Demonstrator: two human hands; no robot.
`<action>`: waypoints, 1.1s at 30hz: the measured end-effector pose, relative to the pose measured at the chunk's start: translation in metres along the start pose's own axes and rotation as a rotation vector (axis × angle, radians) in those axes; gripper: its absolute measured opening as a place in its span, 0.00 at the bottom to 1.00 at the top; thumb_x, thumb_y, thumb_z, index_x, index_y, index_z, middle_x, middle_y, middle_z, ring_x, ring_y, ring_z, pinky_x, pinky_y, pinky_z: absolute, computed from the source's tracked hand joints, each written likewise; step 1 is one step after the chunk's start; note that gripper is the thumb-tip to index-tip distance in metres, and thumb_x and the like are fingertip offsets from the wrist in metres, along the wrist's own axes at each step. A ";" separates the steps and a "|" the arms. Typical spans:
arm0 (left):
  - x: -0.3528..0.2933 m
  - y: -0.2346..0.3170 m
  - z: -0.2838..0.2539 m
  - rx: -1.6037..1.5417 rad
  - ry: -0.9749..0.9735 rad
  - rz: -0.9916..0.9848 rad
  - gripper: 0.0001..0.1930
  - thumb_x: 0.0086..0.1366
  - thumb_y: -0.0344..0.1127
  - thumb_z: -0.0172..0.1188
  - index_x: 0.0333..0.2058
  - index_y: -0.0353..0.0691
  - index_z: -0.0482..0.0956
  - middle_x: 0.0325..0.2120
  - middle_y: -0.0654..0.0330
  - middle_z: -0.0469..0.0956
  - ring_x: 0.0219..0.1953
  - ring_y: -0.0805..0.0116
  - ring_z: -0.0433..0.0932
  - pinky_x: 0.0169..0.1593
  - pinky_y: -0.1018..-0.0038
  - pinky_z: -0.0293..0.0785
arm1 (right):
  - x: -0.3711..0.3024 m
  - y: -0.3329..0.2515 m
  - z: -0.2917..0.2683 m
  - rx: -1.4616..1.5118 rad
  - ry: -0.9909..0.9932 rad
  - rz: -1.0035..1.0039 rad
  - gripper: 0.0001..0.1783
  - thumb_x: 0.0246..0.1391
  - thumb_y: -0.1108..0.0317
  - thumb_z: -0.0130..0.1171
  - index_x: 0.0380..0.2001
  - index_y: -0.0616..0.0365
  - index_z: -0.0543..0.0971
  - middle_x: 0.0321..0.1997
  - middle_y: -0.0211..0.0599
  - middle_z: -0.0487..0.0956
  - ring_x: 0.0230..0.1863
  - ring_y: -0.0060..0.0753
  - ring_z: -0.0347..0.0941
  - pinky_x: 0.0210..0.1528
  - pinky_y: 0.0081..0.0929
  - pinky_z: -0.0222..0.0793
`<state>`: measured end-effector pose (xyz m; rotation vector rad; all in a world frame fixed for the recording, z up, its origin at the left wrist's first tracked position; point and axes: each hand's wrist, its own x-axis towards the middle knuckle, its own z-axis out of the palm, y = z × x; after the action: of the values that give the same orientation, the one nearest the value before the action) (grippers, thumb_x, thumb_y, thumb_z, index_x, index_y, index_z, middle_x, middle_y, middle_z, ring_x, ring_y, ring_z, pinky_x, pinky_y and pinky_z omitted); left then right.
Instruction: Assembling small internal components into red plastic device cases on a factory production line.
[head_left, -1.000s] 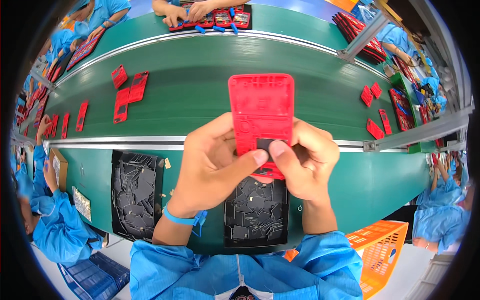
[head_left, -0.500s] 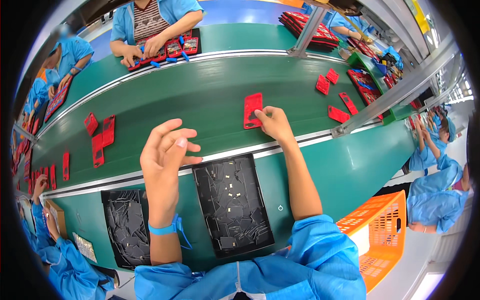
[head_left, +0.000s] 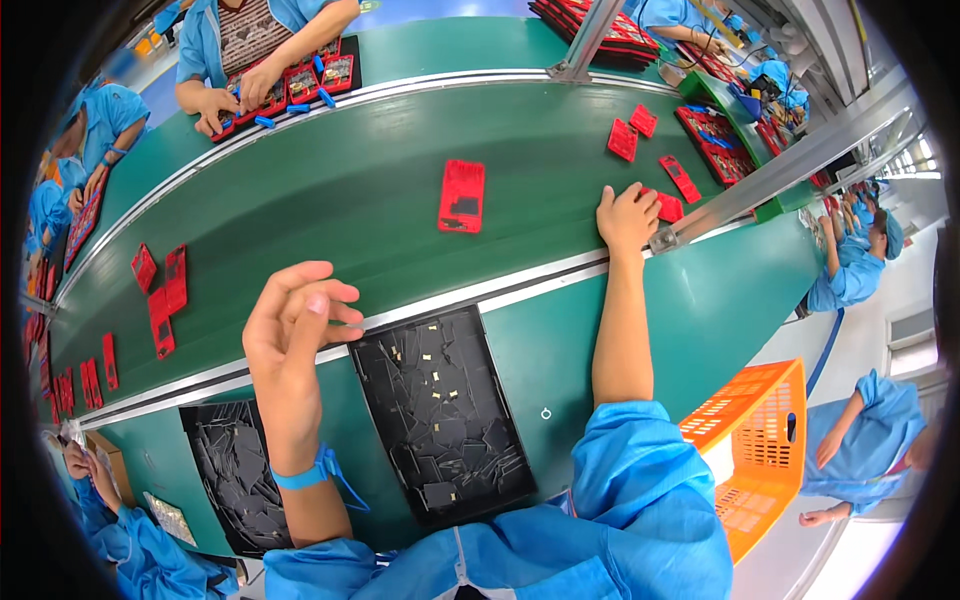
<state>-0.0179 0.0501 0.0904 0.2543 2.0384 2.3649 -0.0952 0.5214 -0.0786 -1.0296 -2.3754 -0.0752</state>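
Observation:
My right hand (head_left: 628, 216) reaches over the green belt, fingers stretched out at the near left edge of a flat red plastic piece (head_left: 664, 206). It partly covers that piece, and whether the fingertips touch it is hard to make out. A larger red plastic piece (head_left: 463, 180) with a dark rectangle on it lies alone on the belt, left of this hand. My left hand (head_left: 290, 325) hovers at the belt's near edge with its fingers loosely bent and apart, holding nothing. Beside it stands a black tray (head_left: 505, 420) of thin dark sheets with small gold-coloured bits.
A second black tray (head_left: 200, 470) sits left of my forearm. More red pieces (head_left: 160, 325) lie on the left of the belt (head_left: 370, 200). A metal post (head_left: 735, 195) rises beyond my right hand; an orange crate (head_left: 765, 440) stands at right. A co-worker's hands (head_left: 235, 100) work across the belt.
My right hand has let go of the larger red piece and moved right to another one. My left hand keeps its loose pose. The whole view has shifted slightly.

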 end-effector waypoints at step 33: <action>0.004 -0.010 -0.017 -0.186 -0.071 -0.130 0.12 0.73 0.30 0.59 0.47 0.24 0.80 0.35 0.51 0.86 0.36 0.73 0.85 0.37 0.78 0.81 | -0.137 -0.154 -0.251 1.597 -0.602 -0.567 0.24 0.58 0.77 0.62 0.59 0.67 0.74 0.56 0.50 0.80 0.54 0.39 0.80 0.56 0.34 0.75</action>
<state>-0.0247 0.0356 0.0782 0.1934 1.7337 2.4080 -0.0094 0.2577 0.0905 0.4523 -2.0556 1.7614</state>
